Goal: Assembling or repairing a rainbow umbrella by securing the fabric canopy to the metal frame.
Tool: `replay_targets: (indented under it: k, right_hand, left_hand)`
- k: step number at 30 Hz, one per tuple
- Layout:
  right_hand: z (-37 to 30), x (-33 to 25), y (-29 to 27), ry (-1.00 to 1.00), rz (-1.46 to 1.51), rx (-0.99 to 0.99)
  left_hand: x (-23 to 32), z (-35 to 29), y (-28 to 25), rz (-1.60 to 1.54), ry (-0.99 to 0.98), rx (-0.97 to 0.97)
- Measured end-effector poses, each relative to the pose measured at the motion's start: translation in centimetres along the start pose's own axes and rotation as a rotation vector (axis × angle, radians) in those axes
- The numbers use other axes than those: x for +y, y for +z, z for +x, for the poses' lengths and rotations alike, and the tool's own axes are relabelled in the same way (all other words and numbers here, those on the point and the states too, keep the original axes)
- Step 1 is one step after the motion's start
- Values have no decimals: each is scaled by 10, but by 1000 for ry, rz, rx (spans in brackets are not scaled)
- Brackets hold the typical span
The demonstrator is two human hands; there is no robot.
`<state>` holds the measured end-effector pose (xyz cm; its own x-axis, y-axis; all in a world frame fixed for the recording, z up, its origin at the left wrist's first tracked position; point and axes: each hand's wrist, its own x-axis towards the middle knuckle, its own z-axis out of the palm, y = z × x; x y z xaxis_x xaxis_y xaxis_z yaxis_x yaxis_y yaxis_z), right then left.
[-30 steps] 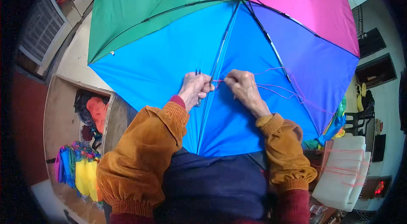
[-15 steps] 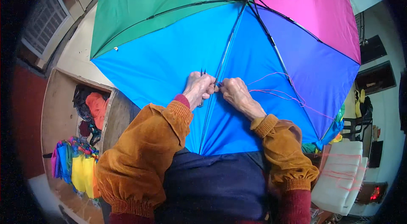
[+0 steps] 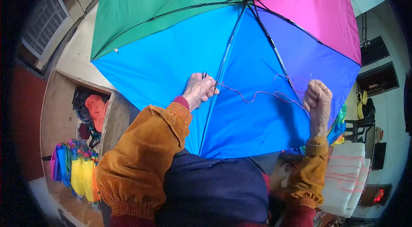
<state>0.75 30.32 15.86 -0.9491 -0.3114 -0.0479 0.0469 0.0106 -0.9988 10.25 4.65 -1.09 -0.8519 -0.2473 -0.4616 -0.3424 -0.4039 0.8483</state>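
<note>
A rainbow-coloured umbrella (image 3: 257, 119) lies spread with its inner side and dark ribs facing me. My left hand (image 3: 201, 87) is closed at an umbrella rib (image 3: 221, 70), pinching it where the blue cloth meets it. Two dark pointed tips of thread snips (image 3: 204, 74) stick up out of the same hand; the rest is mostly covered by the fingers. Off to the right, my right hand (image 3: 318, 95) is raised over the purple panel, fingers closed on a thin sewing needle (image 3: 311, 75). Pink thread (image 3: 253, 98) runs loosely across the blue cloth from the rib toward that hand.
To the left stands an open wooden box (image 3: 107, 119) with dark and coral cloth in it. Folded multicoloured umbrellas (image 3: 77, 167) hang there too. At the lower right is a white padded block (image 3: 343, 180) wound with pink thread.
My right hand has moved away from the rib to the right, lifting, and the thread now stretches across the blue panel. My left hand has stayed at the rib.
</note>
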Motion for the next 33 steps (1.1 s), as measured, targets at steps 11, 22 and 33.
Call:
replay_targets:
  k: [11,22,33]
  right_hand:
    - [19,64,78,35,-399,-350]
    - [-25,-187,-273,-603,-236,326]
    - [-133,-291,-333,-1080,-251,822]
  left_hand:
    - [5,-1,3,9,-33,-84]
    - [0,-4,14,167,59,-72]
    - [-2,1,15,96,71,20]
